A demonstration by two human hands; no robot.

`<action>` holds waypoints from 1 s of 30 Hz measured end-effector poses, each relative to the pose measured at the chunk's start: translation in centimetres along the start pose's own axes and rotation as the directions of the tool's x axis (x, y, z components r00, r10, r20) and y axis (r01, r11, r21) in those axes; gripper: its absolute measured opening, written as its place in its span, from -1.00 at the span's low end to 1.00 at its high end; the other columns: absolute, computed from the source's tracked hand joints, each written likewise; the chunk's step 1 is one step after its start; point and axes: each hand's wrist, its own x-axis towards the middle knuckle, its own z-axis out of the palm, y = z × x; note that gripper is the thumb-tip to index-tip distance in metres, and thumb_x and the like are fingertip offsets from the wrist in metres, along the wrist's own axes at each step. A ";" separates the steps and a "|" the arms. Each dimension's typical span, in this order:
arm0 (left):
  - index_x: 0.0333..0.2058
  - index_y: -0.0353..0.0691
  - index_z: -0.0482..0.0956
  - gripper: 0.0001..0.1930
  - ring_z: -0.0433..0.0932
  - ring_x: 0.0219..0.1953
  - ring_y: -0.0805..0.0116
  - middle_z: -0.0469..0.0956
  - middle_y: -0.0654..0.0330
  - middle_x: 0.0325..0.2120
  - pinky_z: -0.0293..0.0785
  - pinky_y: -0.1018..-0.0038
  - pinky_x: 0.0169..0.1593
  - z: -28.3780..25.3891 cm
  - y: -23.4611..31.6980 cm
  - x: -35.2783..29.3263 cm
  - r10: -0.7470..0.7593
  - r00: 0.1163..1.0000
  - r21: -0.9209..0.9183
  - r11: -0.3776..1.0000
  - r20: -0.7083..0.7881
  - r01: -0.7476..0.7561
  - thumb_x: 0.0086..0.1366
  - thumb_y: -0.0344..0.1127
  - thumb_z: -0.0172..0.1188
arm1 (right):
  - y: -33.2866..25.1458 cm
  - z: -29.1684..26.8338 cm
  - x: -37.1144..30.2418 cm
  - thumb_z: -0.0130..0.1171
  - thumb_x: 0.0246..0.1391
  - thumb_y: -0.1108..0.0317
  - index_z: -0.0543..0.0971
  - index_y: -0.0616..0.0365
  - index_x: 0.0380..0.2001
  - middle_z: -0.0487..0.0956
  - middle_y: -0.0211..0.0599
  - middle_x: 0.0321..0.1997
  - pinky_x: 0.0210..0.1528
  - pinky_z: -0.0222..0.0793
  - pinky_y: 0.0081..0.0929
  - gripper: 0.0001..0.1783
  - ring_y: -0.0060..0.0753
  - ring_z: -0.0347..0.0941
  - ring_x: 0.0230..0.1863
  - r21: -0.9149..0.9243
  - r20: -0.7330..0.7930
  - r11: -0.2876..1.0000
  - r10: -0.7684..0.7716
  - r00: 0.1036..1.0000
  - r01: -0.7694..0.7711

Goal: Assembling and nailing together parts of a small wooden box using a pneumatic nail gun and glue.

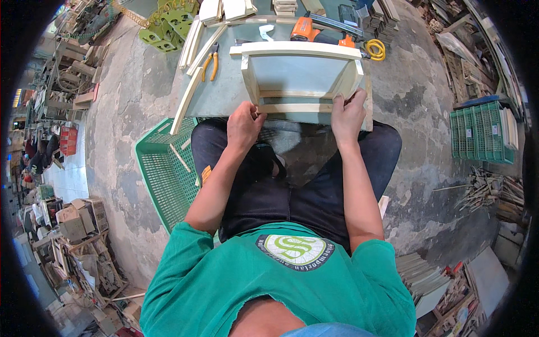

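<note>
A pale, rectangular wooden frame (300, 50) lay on the grey-green desk (219, 98), at the upper centre of the frame of view. The left hand (245, 126) was closed, thumb and fingers pinching its lower left corner; the right hand (348, 115) gripped its lower right corner. Yellow-handled metal pliers (211, 64) lay to its left, and an orange-and-grey nail gun (303, 29) behind it. At lower centre, the green cloth T-shirt (196, 281) bore a dark-edged shield emblem (296, 251) with a large green letter and pale lettering around its border. At right, green plastic crates (477, 137) carried small white labels (496, 129), too small to read.
</note>
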 end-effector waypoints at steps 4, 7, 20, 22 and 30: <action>-0.27 -0.28 0.56 -0.73 0.67 -0.34 -0.04 0.65 0.01 -0.42 0.58 0.14 -0.21 -0.8 1.3 0.3 -0.097 0.995 -0.079 0.992 0.024 0.099 0.25 -0.26 0.44 | 0.6 -0.3 -0.3 0.19 0.27 0.44 0.30 0.29 0.08 0.64 0.25 -0.16 -0.04 0.50 0.06 -0.59 0.34 0.64 -0.14 0.035 -0.002 0.999 0.000 1.000 0.000; -0.29 -0.28 0.63 -0.76 0.68 -0.31 -0.04 0.65 -0.01 -0.42 0.58 0.14 -0.19 -0.4 0.7 0.6 -0.032 0.999 -0.017 0.999 0.007 0.032 0.29 -0.21 0.39 | 0.8 -1.5 -0.7 0.24 0.28 0.37 0.38 0.29 0.01 0.66 0.18 -0.22 -0.05 0.51 0.01 -0.64 0.26 0.66 -0.14 0.036 0.064 0.997 0.061 0.996 -0.064; -0.23 -0.22 0.76 -0.67 0.70 -0.31 -0.15 0.70 -0.07 -0.43 0.60 0.07 -0.16 -1.2 2.1 0.6 -0.093 0.995 0.057 0.994 -0.025 0.095 0.36 -0.05 0.24 | 1.5 -2.4 -1.7 0.32 0.30 0.12 0.60 0.29 -0.14 0.71 -0.07 -0.33 -0.10 0.53 -0.21 -0.61 -0.08 0.67 -0.25 -0.103 0.218 0.964 0.262 0.940 -0.244; -0.28 -0.24 0.76 -0.64 0.70 -0.31 -0.18 0.70 -0.09 -0.44 0.60 0.05 -0.17 -1.2 2.3 0.4 -0.094 0.993 0.030 0.995 -0.071 0.097 0.34 -0.03 0.22 | 1.4 -2.4 -2.0 0.33 0.29 0.12 0.61 0.29 -0.14 0.72 -0.06 -0.32 -0.10 0.53 -0.21 -0.62 -0.07 0.69 -0.24 -0.091 0.215 0.967 0.251 0.944 -0.237; -0.30 -0.27 0.75 -0.64 0.72 -0.30 -0.13 0.70 -0.11 -0.45 0.61 0.10 -0.13 -1.5 2.3 0.5 -0.332 0.943 -0.075 0.940 0.036 0.334 0.26 -0.04 0.24 | 2.2 -2.5 -3.0 0.31 0.31 0.15 0.59 0.29 -0.13 0.73 0.00 -0.28 -0.09 0.55 -0.16 -0.64 0.00 0.70 -0.21 -0.086 0.237 0.980 0.194 0.952 -0.178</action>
